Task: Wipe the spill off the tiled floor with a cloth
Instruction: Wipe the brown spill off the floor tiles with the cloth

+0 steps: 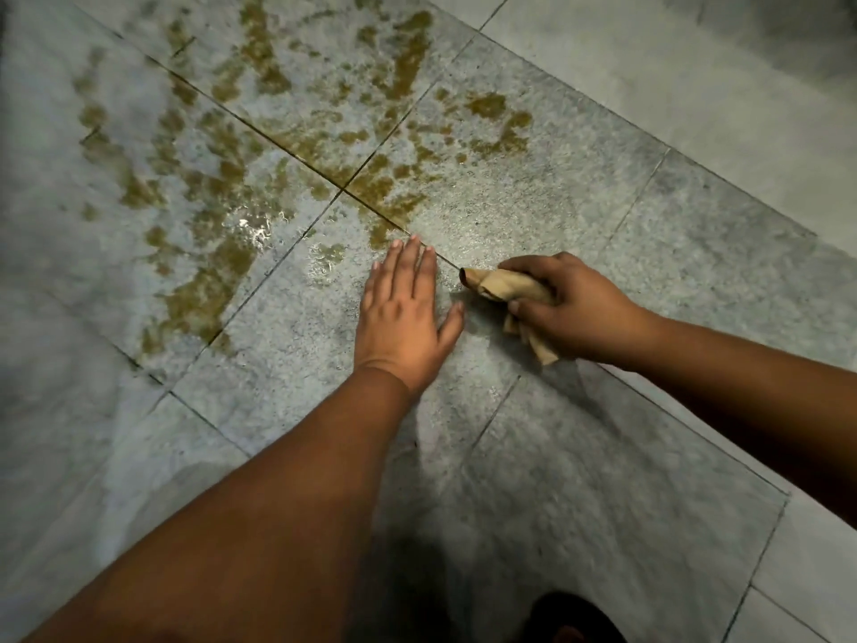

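Observation:
A brownish-yellow spill [241, 178] spreads in smears and patches over several grey tiles of the floor [556, 215], from the upper left to the middle. A wet shine sits near its centre. My left hand [403, 317] lies flat on a tile, fingers apart, its fingertips just short of the nearest patch. Beside it to the right, my right hand [566, 308] is closed around a crumpled tan cloth [501, 285]. The cloth's ends stick out on both sides of the fist, and it sits just above or on the tile, right of the spill's edge.
Dark grout lines cross the floor diagonally. Lighter, smoother tiles [695, 85] lie at the upper right. A dark shape [570, 619], possibly a foot, shows at the bottom edge. The tiles near me carry no brown patches.

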Demonstrator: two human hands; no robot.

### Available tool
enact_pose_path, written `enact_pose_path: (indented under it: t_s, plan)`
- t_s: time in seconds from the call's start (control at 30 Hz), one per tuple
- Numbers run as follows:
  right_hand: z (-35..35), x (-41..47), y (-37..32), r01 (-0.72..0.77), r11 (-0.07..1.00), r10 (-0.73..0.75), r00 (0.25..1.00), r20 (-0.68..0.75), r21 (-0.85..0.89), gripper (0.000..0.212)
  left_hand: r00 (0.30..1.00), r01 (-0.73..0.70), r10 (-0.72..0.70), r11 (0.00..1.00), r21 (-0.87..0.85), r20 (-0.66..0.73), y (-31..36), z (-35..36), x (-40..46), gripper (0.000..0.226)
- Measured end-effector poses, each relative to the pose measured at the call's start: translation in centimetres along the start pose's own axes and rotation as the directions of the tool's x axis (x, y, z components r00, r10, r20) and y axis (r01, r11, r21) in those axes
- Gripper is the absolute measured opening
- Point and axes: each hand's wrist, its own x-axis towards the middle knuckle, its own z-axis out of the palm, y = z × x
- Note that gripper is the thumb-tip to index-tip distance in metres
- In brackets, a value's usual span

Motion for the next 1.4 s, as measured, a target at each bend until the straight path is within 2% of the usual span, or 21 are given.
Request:
enact_pose_path:
  t_s: [0.1,0.17,0.23,0.37,0.47,0.6,0.7,0.83,0.9,1.07,1.17,1.27,1.4]
  plan:
    - [-0.5,-0.2,-2.4,0.057,0.998,-0.057,0.997,0.052,0.005,0.040,0.998,-0.057,0.058,0.998,0.031,-0.022,-3.2,-3.3,-1.0,0.065]
    - [-1.0,0.0,-4.0,0.088,0.996,-0.086,0.991,0.102,-0.012,0.042,0.995,-0.102,0.102,0.990,0.093,0.011,-6.2,-5.5,-0.7,0.066]
    - [-1.1,0.5,-6.8,0.146,0.989,-0.139,0.977,0.165,-0.029,0.044,0.998,-0.054,0.057,0.985,0.164,-0.018,-10.1,-8.9,-0.7,0.065]
    - [-0.2,1.7,-12.8,0.269,0.949,-0.226,0.944,0.240,-0.165,0.050,0.986,0.139,-0.119,0.975,0.176,-0.119,-15.9,-14.0,-1.6,0.061]
    - [2.4,2.7,-16.4,0.305,0.931,-0.250,0.934,0.257,-0.201,0.052,0.980,0.189,-0.175,0.967,0.168,-0.094,-18.5,-14.8,-4.1,0.063]
    - [6.9,4.3,-19.5,0.336,0.926,-0.297,0.930,0.218,-0.171,0.052,0.946,0.321,-0.318,0.946,0.050,-0.069,-20.7,-12.9,-8.6,0.065]
    - [10.6,6.0,-20.9,0.339,0.932,-0.324,0.938,0.122,-0.130,0.051,0.856,0.512,-0.515,0.857,-0.066,-0.048,-21.7,-10.4,-11.7,0.073]
    - [15.2,7.2,-22.0,0.301,0.953,-0.302,0.950,-0.079,-0.023,0.049,0.779,0.624,-0.618,0.780,-0.041,0.102,-22.2,-7.3,-15.9,0.107]
    - [17.4,7.1,-23.1,0.328,0.944,-0.329,0.940,-0.092,-0.028,0.049,0.750,0.659,-0.651,0.749,-0.059,0.116,-22.9,-6.6,-17.3,0.122]
    - [22.3,6.9,-27.1,0.541,0.822,-0.531,0.841,0.100,-0.181,0.056,0.745,0.667,-0.664,0.743,-0.057,0.057,-25.1,-5.9,-17.0,0.137]
    - [24.2,6.3,-28.6,0.612,0.733,-0.565,0.791,0.237,-0.297,0.061,0.769,0.639,-0.633,0.764,-0.091,0.085,-25.2,-5.3,-16.6,0.138]
    - [23.9,6.0,-27.8,0.618,0.706,-0.540,0.785,0.302,-0.344,0.068,0.767,0.642,-0.634,0.756,-0.131,0.097,-25.0,-4.7,-16.7,0.136]
    - [21.7,5.9,-24.9,0.570,0.744,-0.489,0.820,0.299,-0.348,0.056,0.763,0.646,-0.633,0.753,-0.124,0.130,-25.1,-4.7,-16.7,0.141]
